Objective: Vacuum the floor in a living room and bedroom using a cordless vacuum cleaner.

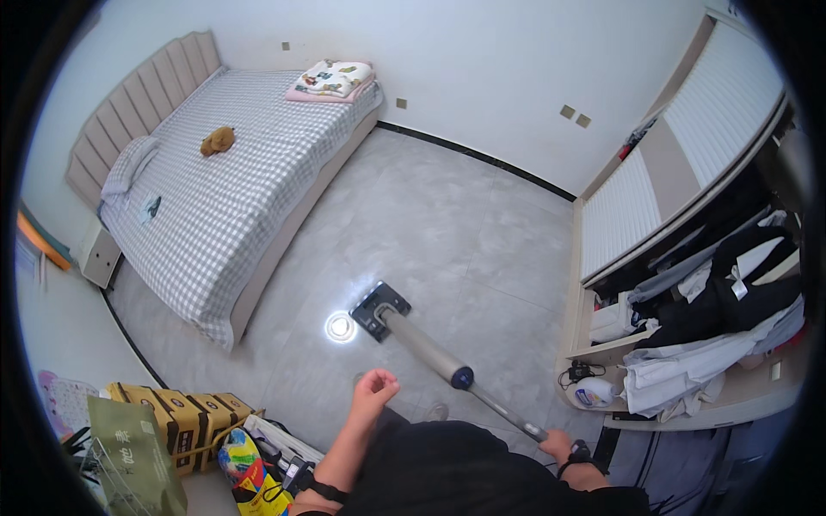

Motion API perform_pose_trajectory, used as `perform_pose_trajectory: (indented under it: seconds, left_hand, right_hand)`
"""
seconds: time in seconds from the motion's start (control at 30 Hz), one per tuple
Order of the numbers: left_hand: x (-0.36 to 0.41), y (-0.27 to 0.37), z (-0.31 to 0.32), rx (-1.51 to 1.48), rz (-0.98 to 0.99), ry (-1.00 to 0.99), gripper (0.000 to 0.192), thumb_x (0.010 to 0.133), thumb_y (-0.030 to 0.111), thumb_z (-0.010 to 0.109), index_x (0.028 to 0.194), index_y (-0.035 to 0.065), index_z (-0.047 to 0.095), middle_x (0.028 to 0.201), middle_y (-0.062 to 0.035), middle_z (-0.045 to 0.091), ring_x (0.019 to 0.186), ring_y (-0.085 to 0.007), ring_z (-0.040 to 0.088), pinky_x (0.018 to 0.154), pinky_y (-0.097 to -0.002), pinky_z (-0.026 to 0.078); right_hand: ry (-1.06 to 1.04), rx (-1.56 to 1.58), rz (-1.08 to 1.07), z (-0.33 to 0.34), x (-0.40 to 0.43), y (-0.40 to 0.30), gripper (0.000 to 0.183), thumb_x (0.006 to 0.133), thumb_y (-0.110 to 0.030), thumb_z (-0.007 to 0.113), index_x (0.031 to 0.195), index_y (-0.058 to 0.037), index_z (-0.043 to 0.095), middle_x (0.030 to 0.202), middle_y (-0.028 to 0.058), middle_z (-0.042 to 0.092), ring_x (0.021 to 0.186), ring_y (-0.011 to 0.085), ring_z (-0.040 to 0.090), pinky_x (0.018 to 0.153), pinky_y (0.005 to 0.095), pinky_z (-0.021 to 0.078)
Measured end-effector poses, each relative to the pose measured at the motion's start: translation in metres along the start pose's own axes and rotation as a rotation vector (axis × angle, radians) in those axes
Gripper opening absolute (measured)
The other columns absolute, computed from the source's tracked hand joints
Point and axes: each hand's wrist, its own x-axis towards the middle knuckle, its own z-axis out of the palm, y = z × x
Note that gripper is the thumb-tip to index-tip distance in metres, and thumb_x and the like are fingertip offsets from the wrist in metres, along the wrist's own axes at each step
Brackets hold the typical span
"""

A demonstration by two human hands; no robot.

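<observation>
My right hand [557, 445] grips the upper end of the handle of a cordless floor washer [429, 351], at the lower right. The grey body slants away to the upper left. Its dark rectangular floor head [377, 309] lies flat on the grey tiled floor [413, 219]. My left hand [376, 392] hovers in front of my body with nothing in it, fingers loosely curled and the thumb a little apart from them. Both wrists carry strapped-on devices.
A bed with a checked sheet [213, 213] stands at the left, bearing a brown plush toy [218, 140] and folded bedding [332, 80]. At the right is an open wardrobe [571, 322] with hanging clothes and a white bottle [595, 392]. Cardboard boxes [184, 419] and a green bag [126, 451] sit lower left.
</observation>
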Motion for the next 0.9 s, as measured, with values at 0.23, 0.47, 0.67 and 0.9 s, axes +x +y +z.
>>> perform_pose_trajectory:
  seconds: [0.23,0.47,0.67,0.9]
  left_hand:
    - [0.0,0.041,-0.046,0.034,0.008,0.042,0.014,0.074,0.003,0.063,0.083,0.0065,0.053,0.07,0.0052,0.048,0.065,-0.0041,0.045,0.061,-0.0179,0.037]
    - [-0.003,0.08,-0.113,0.045,0.12,0.16,0.015,0.073,0.003,0.064,0.083,0.0067,0.053,0.071,0.0043,0.049,0.067,-0.0048,0.046,0.063,-0.0189,0.039]
    - [-0.015,0.099,-0.175,-0.015,0.192,0.338,0.016,0.073,0.003,0.064,0.083,0.0071,0.053,0.073,0.0021,0.051,0.069,-0.0072,0.049,0.065,-0.0202,0.041]
    - [-0.018,0.112,-0.215,-0.077,0.203,0.449,0.016,0.074,0.001,0.063,0.084,0.0074,0.053,0.078,0.0038,0.05,0.072,-0.005,0.047,0.066,-0.0184,0.038]
  right_hand:
    - [-0.064,0.162,-0.333,-0.022,0.06,-0.206,0.035,0.06,-0.03,0.06,0.083,-0.005,0.062,0.079,0.0197,0.061,0.078,0.0355,0.059,0.068,0.0416,0.0464]
    - [-0.284,0.757,-0.298,-0.044,0.082,-0.396,0.02,0.064,-0.02,0.064,0.063,-0.0008,0.057,0.055,0.0097,0.055,0.051,0.0198,0.054,0.051,0.0315,0.0412]
    - [-0.547,1.3,-0.19,-0.048,0.076,-0.511,0.018,0.07,-0.007,0.06,0.055,-0.0032,0.051,0.05,0.0068,0.049,0.046,0.018,0.048,0.047,0.0308,0.0395]
    - [-0.634,1.487,-0.127,-0.048,0.1,-0.607,0.013,0.07,-0.006,0.056,0.06,-0.003,0.049,0.052,0.0078,0.048,0.047,0.0203,0.047,0.048,0.0336,0.0407]
